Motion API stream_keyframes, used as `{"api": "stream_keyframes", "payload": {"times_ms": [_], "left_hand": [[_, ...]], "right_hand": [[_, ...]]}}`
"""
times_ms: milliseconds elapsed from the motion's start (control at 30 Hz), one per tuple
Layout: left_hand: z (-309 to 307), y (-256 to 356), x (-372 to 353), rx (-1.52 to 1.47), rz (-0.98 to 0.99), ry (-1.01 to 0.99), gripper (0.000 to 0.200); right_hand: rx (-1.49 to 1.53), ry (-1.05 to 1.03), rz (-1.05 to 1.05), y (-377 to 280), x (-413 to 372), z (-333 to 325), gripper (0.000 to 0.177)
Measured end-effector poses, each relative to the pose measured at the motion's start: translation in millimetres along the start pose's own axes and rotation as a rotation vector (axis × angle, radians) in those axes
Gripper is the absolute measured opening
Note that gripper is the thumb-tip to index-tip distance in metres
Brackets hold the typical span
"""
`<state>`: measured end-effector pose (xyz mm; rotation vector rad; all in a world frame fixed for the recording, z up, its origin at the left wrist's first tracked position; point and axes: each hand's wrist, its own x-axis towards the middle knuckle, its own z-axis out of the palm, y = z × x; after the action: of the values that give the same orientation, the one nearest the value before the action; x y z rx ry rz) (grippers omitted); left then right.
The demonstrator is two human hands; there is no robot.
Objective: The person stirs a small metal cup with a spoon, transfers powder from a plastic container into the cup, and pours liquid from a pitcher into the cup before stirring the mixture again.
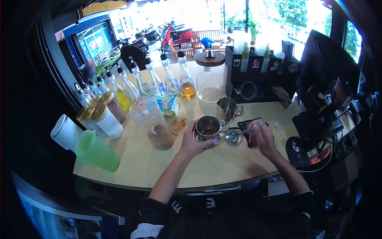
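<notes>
My left hand (192,142) is wrapped round the near left side of a small metal cup (207,137) with dark content inside. In my right hand (262,137) is the handle of a metal spoon (232,136), whose bowl is just right of the cup, over a round metal piece (234,140). A second metal pitcher (226,110) stands behind the cup. Left of the cup are a round lid (179,124) with brown powder on it and a clear jar (159,137) of brown powder. A dark flat tray (252,144) lies partly behind my right hand.
Pump bottles (153,81) line the table's back edge, beside a large glass jar (211,81). A green pitcher (99,151) and gold-lidded jars (107,121) stand at left. At right are a black cup organizer (254,71) and a black machine (297,153).
</notes>
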<state>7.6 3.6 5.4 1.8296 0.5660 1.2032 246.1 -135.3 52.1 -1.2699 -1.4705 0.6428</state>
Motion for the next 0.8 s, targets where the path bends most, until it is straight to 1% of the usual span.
{"api": "stream_keyframes", "payload": {"times_ms": [67,100,167,200,267,300,333,400,433,500,567,633,733,800], "left_hand": [[0,-1,0,0.004,0.001,-0.002,0.076],[-1,-2,0,0.01,0.001,-0.006,0.076],[-1,-1,0,0.008,0.006,-0.005,0.077],[-1,-1,0,0.004,0.012,-0.006,0.077],[-2,0,1,0.012,0.014,-0.008,0.077],[-2,0,1,0.019,0.018,-0.007,0.078],[-2,1,1,0.018,0.016,-0.006,0.078],[-1,2,1,-0.027,-0.012,-0.018,0.077],[-2,2,2,-0.027,-0.012,-0.015,0.077],[-3,2,2,0.047,-0.005,-0.025,0.076],[-3,4,2,0.043,-0.002,-0.019,0.076],[-3,7,3,0.042,0.004,-0.021,0.076],[-3,8,2,0.01,-0.021,-0.012,0.076],[-3,8,3,0.053,-0.015,-0.017,0.076]], "right_hand": [[0.097,0.188,-0.152,-19,14,4,0.017],[0.097,0.187,-0.153,-28,21,6,0.017],[0.065,0.244,-0.342,-44,34,11,0.014],[0.067,0.243,-0.341,-48,40,15,0.014],[0.015,0.206,-0.398,-54,49,23,0.01],[-0.032,0.159,-0.386,-58,53,28,0.009],[-0.032,0.157,-0.385,-61,56,31,0.009],[-0.374,-0.144,-0.553,-67,62,35,0.008],[-0.368,-0.187,-0.52,-65,63,38,0.009],[-0.394,-0.191,-0.499,-67,67,38,0.009],[-0.418,-0.199,-0.473,-64,69,40,0.008],[-0.349,-0.237,-0.568,-57,72,44,0.008],[-0.377,-0.268,-0.505,-70,73,40,0.01],[-0.381,-0.26,-0.53,-62,75,42,0.011]]}}
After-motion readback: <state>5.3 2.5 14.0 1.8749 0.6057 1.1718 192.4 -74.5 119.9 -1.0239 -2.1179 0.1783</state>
